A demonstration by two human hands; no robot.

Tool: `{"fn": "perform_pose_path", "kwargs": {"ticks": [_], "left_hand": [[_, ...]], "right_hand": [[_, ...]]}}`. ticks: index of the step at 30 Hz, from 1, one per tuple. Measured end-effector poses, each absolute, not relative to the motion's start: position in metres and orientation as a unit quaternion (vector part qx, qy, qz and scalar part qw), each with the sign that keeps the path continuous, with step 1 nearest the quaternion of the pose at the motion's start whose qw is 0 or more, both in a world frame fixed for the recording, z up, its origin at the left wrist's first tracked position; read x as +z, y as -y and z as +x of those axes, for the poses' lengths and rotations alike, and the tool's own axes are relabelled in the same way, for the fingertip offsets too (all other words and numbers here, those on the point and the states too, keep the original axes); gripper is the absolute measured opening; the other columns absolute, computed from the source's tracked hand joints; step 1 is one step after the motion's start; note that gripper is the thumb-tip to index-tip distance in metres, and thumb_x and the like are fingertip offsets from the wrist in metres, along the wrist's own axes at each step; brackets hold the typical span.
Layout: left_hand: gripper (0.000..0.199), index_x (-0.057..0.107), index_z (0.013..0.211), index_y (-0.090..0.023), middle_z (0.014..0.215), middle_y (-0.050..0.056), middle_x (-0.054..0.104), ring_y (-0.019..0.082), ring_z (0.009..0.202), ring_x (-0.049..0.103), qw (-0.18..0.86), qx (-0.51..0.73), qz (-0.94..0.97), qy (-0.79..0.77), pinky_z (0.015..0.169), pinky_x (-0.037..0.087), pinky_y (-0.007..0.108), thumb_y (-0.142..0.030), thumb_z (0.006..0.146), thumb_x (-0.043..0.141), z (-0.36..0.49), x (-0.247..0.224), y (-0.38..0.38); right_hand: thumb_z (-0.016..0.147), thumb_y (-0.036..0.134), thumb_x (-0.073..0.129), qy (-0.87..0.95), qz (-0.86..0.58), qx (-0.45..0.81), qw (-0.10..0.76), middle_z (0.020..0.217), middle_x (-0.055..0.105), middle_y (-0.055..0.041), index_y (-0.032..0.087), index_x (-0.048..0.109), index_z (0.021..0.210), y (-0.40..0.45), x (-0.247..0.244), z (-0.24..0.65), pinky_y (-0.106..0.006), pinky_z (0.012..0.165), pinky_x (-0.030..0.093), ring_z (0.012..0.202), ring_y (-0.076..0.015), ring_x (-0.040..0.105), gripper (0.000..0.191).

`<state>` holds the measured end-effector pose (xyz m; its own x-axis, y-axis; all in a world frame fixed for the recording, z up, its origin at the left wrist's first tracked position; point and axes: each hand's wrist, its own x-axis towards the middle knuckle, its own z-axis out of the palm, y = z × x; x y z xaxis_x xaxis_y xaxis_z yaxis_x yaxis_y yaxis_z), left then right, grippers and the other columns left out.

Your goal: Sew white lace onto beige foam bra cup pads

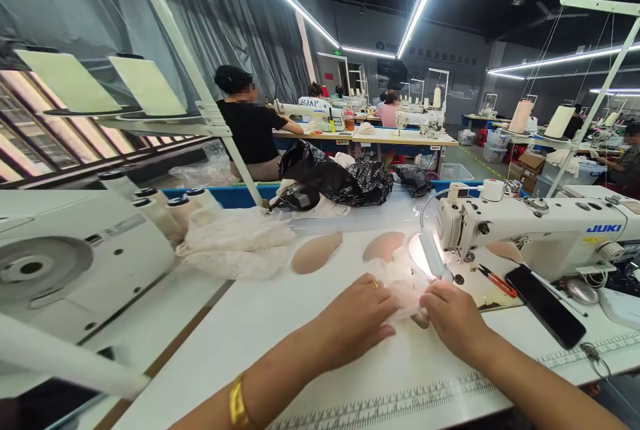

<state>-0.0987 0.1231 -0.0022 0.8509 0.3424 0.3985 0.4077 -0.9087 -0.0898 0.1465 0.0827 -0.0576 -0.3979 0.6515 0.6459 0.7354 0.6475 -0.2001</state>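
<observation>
The left hand is resting open on the sheer fabric bunching between both hands; the right hand is pinching its edge. Good control is probably calling for flattened folds, with fingertips clear of the sewing machine beyond the right hand.

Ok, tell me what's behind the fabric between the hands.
Behind the fabric, part of a beige pad shows, left of the lamp. The pad's lower right edge, and anything else the fabric covers, cannot be seen.

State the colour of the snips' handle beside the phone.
The handle is orange-red; it shows best in the head view.
</observation>
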Motion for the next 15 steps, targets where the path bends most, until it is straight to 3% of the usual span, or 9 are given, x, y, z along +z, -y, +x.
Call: {"fn": "perform_pose_path", "kwargs": {"ticks": [2,5,8,11,15], "left_hand": [[0.023,0.052,0.079,-0.021,0.078,-0.002,0.064,0.018,0.069,0.055,0.05,-0.142,-0.971,0.186,0.072,0.04,0.033,-0.016,0.092,0.07,-0.089,-0.011,-0.121],[0.023,0.053,0.08,-0.02,0.083,0.0,0.065,0.019,0.073,0.055,0.047,-0.137,-0.973,0.177,0.072,0.039,0.033,0.0,0.087,0.061,-0.067,-0.02,-0.126],[0.023,0.052,0.078,-0.02,0.081,0.001,0.062,0.019,0.07,0.052,0.05,-0.127,-0.975,0.177,0.067,0.037,0.033,0.001,0.076,0.06,-0.047,-0.031,-0.138],[0.023,0.048,0.074,-0.02,0.077,0.002,0.058,0.019,0.066,0.047,0.061,-0.169,-0.965,0.194,0.062,0.033,0.033,0.0,0.075,0.059,-0.04,-0.047,-0.144],[0.023,0.046,0.074,-0.02,0.079,0.002,0.056,0.018,0.067,0.045,0.04,-0.254,-0.951,0.174,0.064,0.034,0.032,0.001,0.081,0.052,-0.042,-0.06,-0.143]], "right_hand": [[0.098,0.007,0.048,0.859,-0.401,-0.071,0.309,0.077,0.062,-0.0002,0.022,0.059,0.078,-0.092,-0.068,0.162,-0.027,0.06,0.037,0.07,-0.0173,0.054,0.028],[0.099,0.008,0.049,0.88,-0.378,-0.06,0.28,0.075,0.062,0.0013,0.023,0.059,0.076,-0.101,-0.071,0.182,-0.026,0.059,0.038,0.069,-0.0161,0.054,0.029],[0.1,0.005,0.046,0.893,-0.352,-0.05,0.275,0.089,0.071,-0.0008,0.023,0.065,0.09,-0.105,-0.067,0.197,-0.027,0.068,0.047,0.083,-0.0177,0.062,0.028],[0.098,0.0,0.047,0.893,-0.321,-0.034,0.315,0.108,0.075,-0.0048,0.023,0.066,0.112,-0.103,-0.064,0.205,-0.031,0.08,0.052,0.099,-0.0209,0.063,0.033],[0.096,-0.002,0.049,0.889,-0.327,-0.012,0.32,0.105,0.073,-0.0058,0.025,0.066,0.12,-0.098,-0.063,0.208,-0.033,0.077,0.052,0.091,-0.0212,0.06,0.039]]}}
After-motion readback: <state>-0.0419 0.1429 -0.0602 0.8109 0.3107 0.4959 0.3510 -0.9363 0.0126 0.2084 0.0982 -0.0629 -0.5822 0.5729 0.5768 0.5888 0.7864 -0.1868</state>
